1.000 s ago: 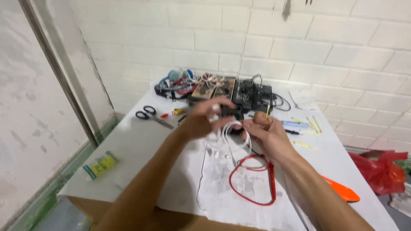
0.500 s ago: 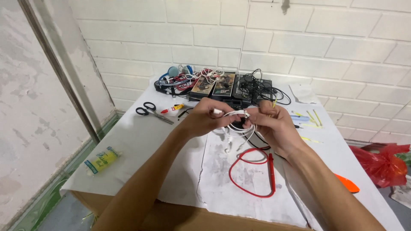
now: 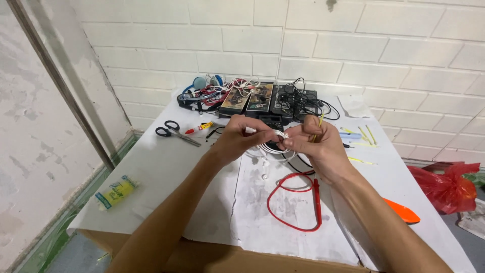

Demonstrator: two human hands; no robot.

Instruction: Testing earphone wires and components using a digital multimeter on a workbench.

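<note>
two bare forearms, no sleeves, left hand, right hand, no rings, gloves or watch seen

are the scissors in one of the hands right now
No, the scissors lie on the table left of both hands, which hold a white cable.
</note>
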